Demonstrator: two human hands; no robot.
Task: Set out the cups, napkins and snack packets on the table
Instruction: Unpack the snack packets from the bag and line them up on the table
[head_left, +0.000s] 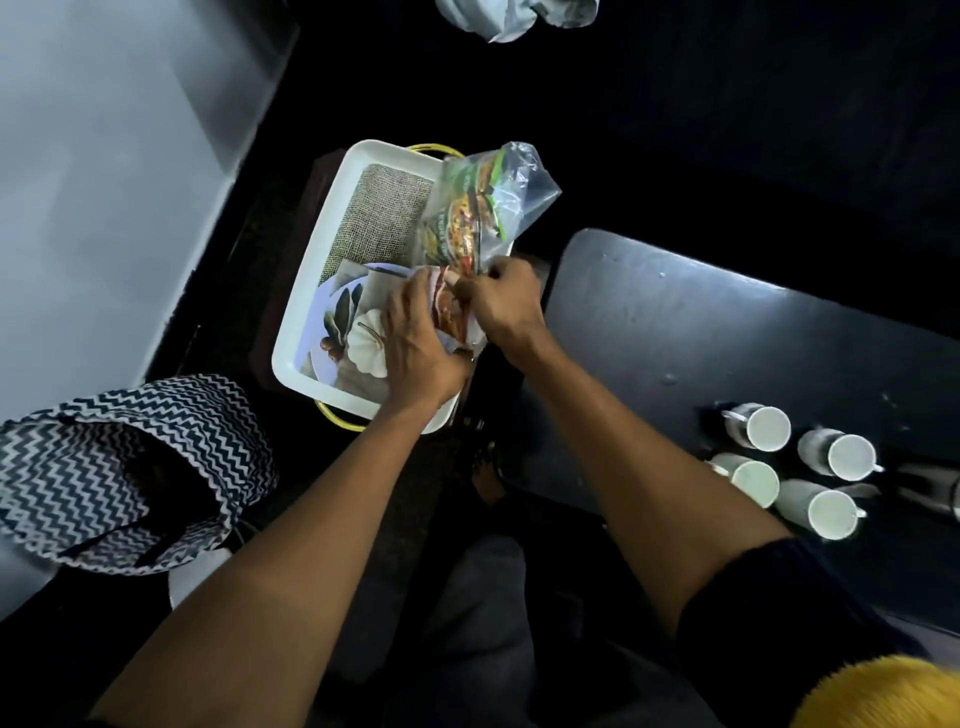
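My right hand (501, 299) pinches the near end of a clear bag of snack packets (475, 213) held up over the white tray (332, 244), while my left hand (421, 338) curls round a red packet (451, 306) just beside it. The tray sits on a small dark stand, left of the dark table (675, 332). Four white cups (795, 462) stand clustered on the table's near right part, well apart from the bag.

A dim home room, likely a sitting area: a dark rounded worktop (727, 332) on the right carries four white ceramic cups (800, 467), a white rectangular serving tray with a printed pumpkin picture (332, 208) sits farther left, and a zigzag-patterned black-and-white fabric bag (130, 467) lies near left.
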